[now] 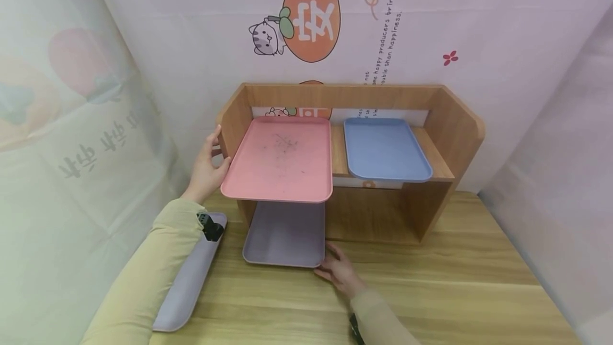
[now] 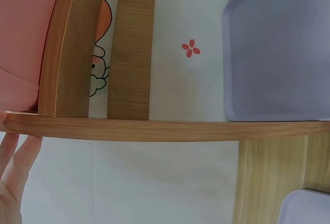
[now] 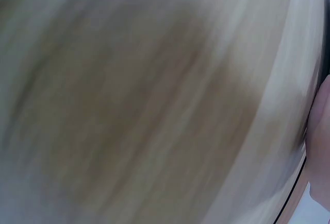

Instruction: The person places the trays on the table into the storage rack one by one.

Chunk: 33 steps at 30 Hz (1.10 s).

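A wooden desktop shelf [image 1: 373, 212] stands on the table with trays on two levels. My left hand [image 1: 208, 166] holds the front edge of its left side panel [image 2: 180, 130], beside the pink tray [image 1: 282, 161] on the upper level. That tray has dark smudges in its middle and juts out past the front. Below it lies a greyish-purple tray [image 1: 287, 233] on the lower level, its front end reaching over the table. My right hand [image 1: 340, 270] grips this tray's front right corner, fingers along the side and thumb at the front. The right wrist view is mostly blurred wood grain.
A blue tray [image 1: 385, 148] sits on the upper right of the shelf, slightly past its front edge. Another pale purple tray [image 1: 189, 286] lies on the table [image 1: 460, 292] at the left, partly under my left forearm. Printed cloth [image 1: 191, 31] hangs behind and at both sides.
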{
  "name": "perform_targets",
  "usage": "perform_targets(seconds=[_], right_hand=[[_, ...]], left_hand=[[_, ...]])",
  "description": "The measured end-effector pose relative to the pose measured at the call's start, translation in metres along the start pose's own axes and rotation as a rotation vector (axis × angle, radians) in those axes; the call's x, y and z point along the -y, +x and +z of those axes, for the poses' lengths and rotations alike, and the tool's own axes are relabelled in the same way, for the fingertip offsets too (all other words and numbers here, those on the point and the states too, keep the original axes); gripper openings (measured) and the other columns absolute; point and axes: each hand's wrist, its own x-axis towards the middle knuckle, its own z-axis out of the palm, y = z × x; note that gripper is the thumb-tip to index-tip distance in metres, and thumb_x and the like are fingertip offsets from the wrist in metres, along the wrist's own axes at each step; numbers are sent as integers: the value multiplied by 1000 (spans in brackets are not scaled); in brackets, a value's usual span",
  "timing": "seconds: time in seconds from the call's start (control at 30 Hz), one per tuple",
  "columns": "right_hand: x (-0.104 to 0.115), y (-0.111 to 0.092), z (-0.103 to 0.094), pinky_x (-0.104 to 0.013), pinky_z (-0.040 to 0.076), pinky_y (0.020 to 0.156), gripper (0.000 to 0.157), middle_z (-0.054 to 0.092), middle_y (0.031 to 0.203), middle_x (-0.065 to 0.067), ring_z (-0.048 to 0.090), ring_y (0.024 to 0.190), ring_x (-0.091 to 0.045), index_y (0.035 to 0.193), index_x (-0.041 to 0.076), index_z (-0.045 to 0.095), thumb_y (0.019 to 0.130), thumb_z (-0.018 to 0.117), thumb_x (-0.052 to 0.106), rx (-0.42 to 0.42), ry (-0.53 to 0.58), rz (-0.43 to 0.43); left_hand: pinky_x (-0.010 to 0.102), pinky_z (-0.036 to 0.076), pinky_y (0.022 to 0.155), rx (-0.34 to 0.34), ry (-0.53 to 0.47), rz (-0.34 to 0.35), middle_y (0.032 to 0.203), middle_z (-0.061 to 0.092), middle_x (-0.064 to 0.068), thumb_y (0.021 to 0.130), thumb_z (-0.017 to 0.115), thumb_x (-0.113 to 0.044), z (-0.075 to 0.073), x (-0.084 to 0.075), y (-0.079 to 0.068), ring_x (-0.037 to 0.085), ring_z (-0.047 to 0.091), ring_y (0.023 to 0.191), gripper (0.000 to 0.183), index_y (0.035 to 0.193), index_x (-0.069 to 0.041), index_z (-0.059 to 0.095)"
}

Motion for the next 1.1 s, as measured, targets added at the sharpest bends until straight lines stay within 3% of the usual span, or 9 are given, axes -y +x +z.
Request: perform_targets(seconds=[0.17,0.27,0.4,0.57,0.67,0.77,0.87,0.97,1.1], right_hand=[[5,-9,-14,-50,48,98,68,36,127,-41,60,100,-23,145,-9,-1,91,41,-11,41,49,14],[12,-16,-27,-46,49,97,65,51,114,-21,59,97,-18,144,-9,2,93,42,-6,54,55,37],[28,-26,-50,-41,50,97,59,56,104,-3,59,96,-12,144,-6,13,94,43,-2,42,27,36],[61,-44,-83,-32,52,95,43,57,101,4,58,96,-8,131,14,40,93,40,-6,-57,49,-24],[81,-54,-110,-27,53,90,38,58,101,6,59,94,-7,116,25,50,96,37,-5,-64,95,-117],[108,-63,-140,-23,54,86,36,62,100,6,60,91,-6,113,24,53,99,34,-3,-20,199,-232],[147,-72,-160,-19,55,76,29,63,92,3,61,81,-7,113,19,50,99,36,-2,-59,289,-339],[191,-80,-170,-20,54,69,27,62,86,0,61,74,-10,115,17,44,97,42,-3,-148,356,-418],[245,-87,-173,-23,57,72,37,57,96,-2,61,81,-11,121,15,38,93,48,-7,-187,308,-547]], left_hand=[[55,53,84,2,-6,1,137,37,25,90,55,3,1,-1,1,46,46,120,80,151,-30,15],[55,53,84,4,-12,9,136,37,25,90,56,2,1,-2,1,46,47,119,80,151,-30,16],[55,53,83,-3,-34,29,135,37,25,89,55,4,1,-3,2,46,47,118,79,151,-28,18],[55,53,83,-4,-42,41,135,37,26,89,55,4,1,-3,3,46,47,118,78,151,-27,19],[55,53,83,3,-39,37,135,37,26,89,55,3,1,-3,3,46,47,118,78,151,-27,18],[55,53,83,2,-40,27,135,37,25,89,55,4,0,-3,2,46,47,119,78,151,-27,18],[55,53,84,-2,-39,21,135,37,25,90,55,4,0,-2,2,46,46,120,79,151,-28,18],[55,53,84,-3,-32,20,135,37,25,90,55,4,-1,-1,1,46,46,120,79,151,-28,18],[55,52,85,0,-24,15,135,38,25,90,55,4,0,0,0,46,46,120,79,152,-27,17]])
